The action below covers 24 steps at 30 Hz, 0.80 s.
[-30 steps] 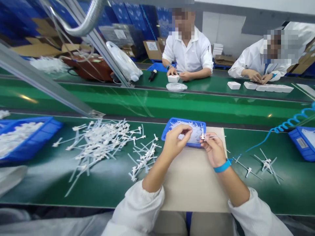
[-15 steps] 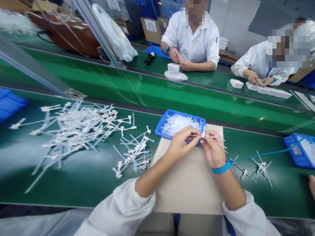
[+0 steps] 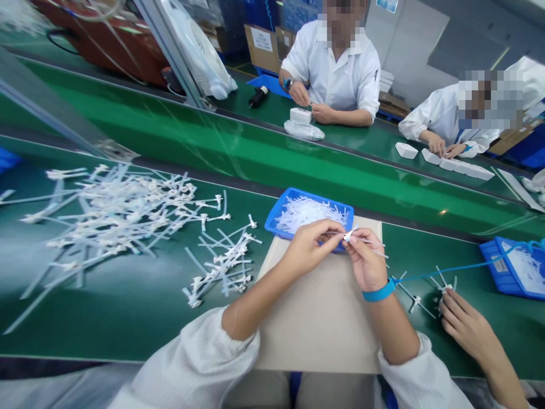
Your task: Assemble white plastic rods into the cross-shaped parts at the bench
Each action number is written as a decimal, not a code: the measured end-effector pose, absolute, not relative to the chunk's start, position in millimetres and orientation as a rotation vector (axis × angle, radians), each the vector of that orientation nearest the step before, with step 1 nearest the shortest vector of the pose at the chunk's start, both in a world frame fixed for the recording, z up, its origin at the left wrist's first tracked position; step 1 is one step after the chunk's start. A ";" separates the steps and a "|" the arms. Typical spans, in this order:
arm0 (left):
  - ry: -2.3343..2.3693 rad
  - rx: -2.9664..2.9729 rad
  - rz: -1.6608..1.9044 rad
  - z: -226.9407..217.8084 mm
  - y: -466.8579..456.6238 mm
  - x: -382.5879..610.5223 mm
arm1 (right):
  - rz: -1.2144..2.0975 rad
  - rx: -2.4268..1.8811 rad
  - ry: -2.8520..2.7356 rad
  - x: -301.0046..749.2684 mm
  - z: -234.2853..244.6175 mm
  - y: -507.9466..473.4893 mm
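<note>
Both of my hands meet over the near edge of a blue tray (image 3: 272,226) filled with short, translucent plastic tubes (image 3: 309,213). Between their fingertips is a small white connector (image 3: 348,235). My left hand (image 3: 317,238) pinches a thin tube that runs into the connector's left side. My right hand (image 3: 365,255), with a blue wrist strap (image 3: 378,292), closes on the connector's right side, where thin tubes stick out past the fingers. Left of my arms lies a small group of white connectors with tubes (image 3: 227,261), and beyond it a large pile of the same pieces (image 3: 123,210).
A beige board (image 3: 319,307) lies under my forearms. At right, another person's hand (image 3: 466,324) touches a few connector pieces, near a second blue tray (image 3: 511,267). Across a green barrier, two co-workers handle white parts. A metal post (image 3: 170,51) slants at upper left.
Another person's hand has come in from the right and reached the connector pieces there. The connector between my hands has tilted; my hands stay in nearly the same place. The view has shifted slightly.
</note>
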<state>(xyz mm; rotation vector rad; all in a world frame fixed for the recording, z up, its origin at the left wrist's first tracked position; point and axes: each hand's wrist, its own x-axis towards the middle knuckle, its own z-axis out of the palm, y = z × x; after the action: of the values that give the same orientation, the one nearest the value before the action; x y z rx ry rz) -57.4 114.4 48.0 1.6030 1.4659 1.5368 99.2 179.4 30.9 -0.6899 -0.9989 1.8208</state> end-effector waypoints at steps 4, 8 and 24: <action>1.478 1.670 1.525 46.2 115.1 -59.9 | 1.754 -0.725 -1.073 102.1 29.5 181.2; 1.498 1.755 1.532 44.6 114.7 -60.6 | 1.676 -0.765 -1.224 107.9 25.4 185.2; 1.606 2.196 1.429 38.4 110.1 -67.2 | 1.583 -0.790 -1.377 109.5 30.2 182.4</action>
<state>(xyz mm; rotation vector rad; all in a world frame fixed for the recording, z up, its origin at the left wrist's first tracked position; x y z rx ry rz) -67.2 110.1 38.4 2.1965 1.6059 1.4285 109.5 182.4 30.2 -0.7895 -1.3770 1.5828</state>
